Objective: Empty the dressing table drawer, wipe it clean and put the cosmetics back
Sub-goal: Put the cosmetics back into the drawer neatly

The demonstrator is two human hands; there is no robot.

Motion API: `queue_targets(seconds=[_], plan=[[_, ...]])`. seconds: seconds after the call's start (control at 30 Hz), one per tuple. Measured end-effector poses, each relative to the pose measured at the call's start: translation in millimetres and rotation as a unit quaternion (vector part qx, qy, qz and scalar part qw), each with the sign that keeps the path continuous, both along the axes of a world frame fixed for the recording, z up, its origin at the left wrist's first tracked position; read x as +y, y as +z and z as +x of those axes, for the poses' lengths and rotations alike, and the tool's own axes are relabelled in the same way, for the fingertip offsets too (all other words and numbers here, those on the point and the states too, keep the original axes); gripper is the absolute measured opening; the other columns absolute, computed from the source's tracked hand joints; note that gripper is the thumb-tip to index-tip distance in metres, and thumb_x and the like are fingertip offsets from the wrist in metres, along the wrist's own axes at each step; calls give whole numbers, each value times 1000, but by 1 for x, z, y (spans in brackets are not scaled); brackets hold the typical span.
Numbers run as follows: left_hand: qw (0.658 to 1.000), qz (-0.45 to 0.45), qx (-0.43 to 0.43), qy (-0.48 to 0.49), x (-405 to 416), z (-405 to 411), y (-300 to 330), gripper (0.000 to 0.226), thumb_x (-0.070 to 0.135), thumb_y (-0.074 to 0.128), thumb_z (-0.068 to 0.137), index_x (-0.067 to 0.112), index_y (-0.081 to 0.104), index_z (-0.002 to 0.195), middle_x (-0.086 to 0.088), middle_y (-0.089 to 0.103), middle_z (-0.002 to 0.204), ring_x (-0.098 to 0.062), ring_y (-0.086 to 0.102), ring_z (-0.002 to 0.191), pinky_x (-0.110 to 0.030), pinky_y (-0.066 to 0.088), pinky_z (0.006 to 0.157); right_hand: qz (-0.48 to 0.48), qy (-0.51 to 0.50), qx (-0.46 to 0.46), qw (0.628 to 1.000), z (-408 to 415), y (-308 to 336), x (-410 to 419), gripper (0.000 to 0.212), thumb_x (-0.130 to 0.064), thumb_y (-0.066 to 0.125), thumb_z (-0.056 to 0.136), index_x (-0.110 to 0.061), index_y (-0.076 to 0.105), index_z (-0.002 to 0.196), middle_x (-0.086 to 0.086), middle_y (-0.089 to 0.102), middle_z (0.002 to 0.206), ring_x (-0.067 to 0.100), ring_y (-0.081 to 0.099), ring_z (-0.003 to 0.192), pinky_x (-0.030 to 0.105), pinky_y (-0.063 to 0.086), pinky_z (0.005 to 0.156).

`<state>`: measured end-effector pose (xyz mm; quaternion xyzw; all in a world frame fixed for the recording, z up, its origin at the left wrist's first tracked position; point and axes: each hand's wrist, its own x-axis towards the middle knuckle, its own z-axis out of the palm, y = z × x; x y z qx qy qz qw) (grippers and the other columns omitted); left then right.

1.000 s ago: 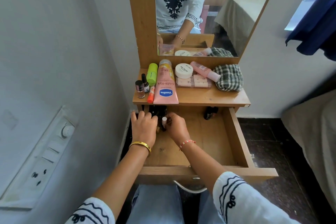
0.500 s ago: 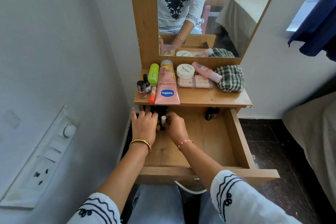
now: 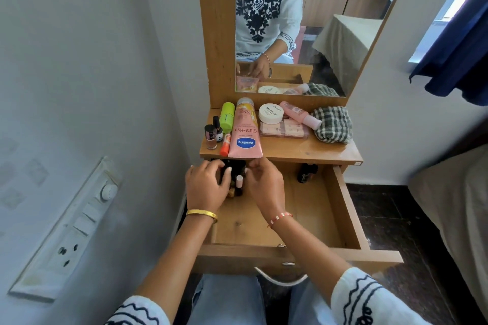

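The wooden drawer (image 3: 340, 208) is pulled out under the dressing table top (image 3: 311, 152). In its back left corner stands a cluster of small bottles (image 3: 239, 184), some dark, one with a pale cap. My left hand (image 3: 207, 187) curls around the cluster from the left, fingers on a dark bottle. On the cluster's other side, my right hand (image 3: 265, 186) closes in with bent fingers. One dark bottle (image 3: 306, 173) lies alone at the drawer's back right. A checked cloth (image 3: 333, 124) rests on the top's right end.
On the top lie a pink Vaseline tube (image 3: 245, 130), a green bottle (image 3: 227, 115), two nail polish bottles (image 3: 210, 137), an orange lip balm (image 3: 225, 145), a white jar (image 3: 271, 113), a pink bottle (image 3: 299, 114) and a palette (image 3: 284, 130). The wall with a switch panel (image 3: 68, 229) is close on the left.
Both hands stay at the back left corner and have closed a little tighter around the small bottles. The view has tilted slightly upward.
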<state>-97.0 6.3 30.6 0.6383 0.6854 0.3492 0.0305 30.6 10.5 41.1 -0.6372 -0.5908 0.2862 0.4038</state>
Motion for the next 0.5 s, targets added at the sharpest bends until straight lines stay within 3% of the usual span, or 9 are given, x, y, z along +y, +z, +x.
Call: queue_targets(seconds=[0.07,0.2,0.37,0.5], plan=[[996,39,-74,-10,-1,0,13,30,32,49,86,7,67,89,-9,66,83,-26,62,75,-33,51,68,21,12,33,999,-3,19,3,13,-14,61,88,-12,59,101,1,64,99,12,59,90,21,51,73],[982,67,-176,23,7,0,37,21,13,58,87,3,62,106,-15,59,104,-23,59,91,-26,44,75,44,50,31,997,-14,55,31,17,-8,58,88,-15,59,103,-3,58,97,8,54,86,10,42,66],[967,47,-249,26,26,-5,50,44,13,65,83,5,49,123,-14,48,125,-21,52,112,-24,41,90,7,113,-29,993,-34,77,73,37,-3,57,87,-17,57,121,3,59,115,18,57,103,26,49,83],[950,10,-313,16,42,-6,45,47,11,67,80,8,49,124,-11,49,126,-19,54,110,-31,48,95,-23,130,-101,986,-48,75,87,47,-8,55,85,-26,53,128,-2,61,121,20,58,108,38,51,91]])
